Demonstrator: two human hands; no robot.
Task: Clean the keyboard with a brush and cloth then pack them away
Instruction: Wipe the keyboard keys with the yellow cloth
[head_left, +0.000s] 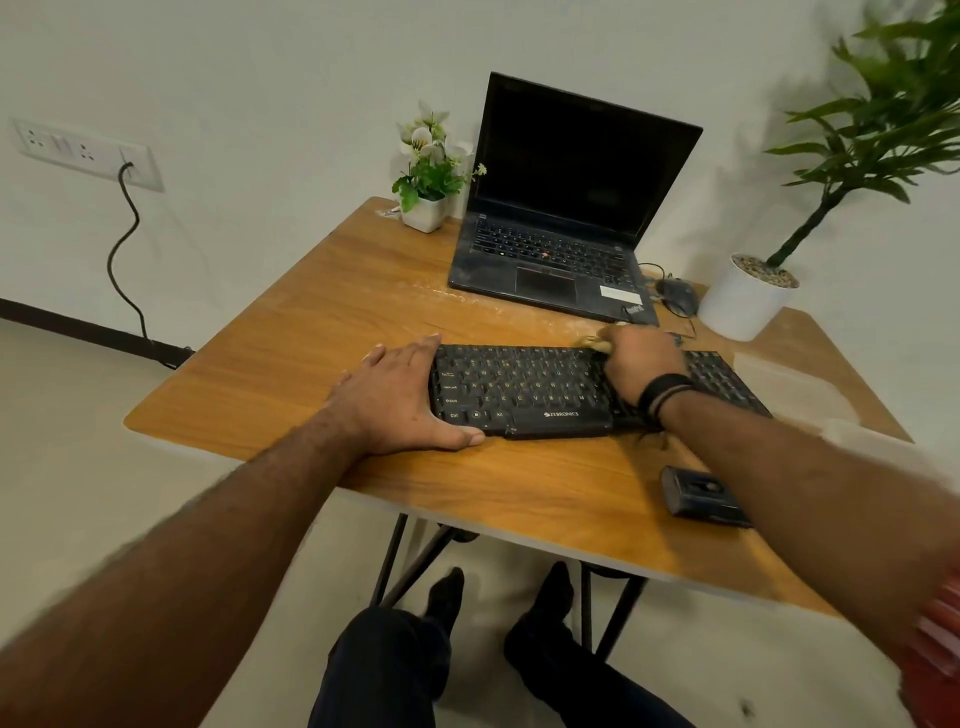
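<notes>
Head view: black keyboard (524, 389) lies across middle of wooden table (311, 312), just in front of open laptop (566, 218). Left hand (395, 400) flat at keyboard's 9 o'clock end, fingers straight, thumb along front edge. Right hand (641, 364) curled around brush (595, 343), pale tip showing at keyboard's 12 o'clock edge. Cloth not identifiable.

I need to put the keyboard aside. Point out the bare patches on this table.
Bare wood lies on the wooden table left of the open black laptop, and along the near edge below the black keyboard. Crowded: right side, with white plant pot, black mouse, small black case.
</notes>
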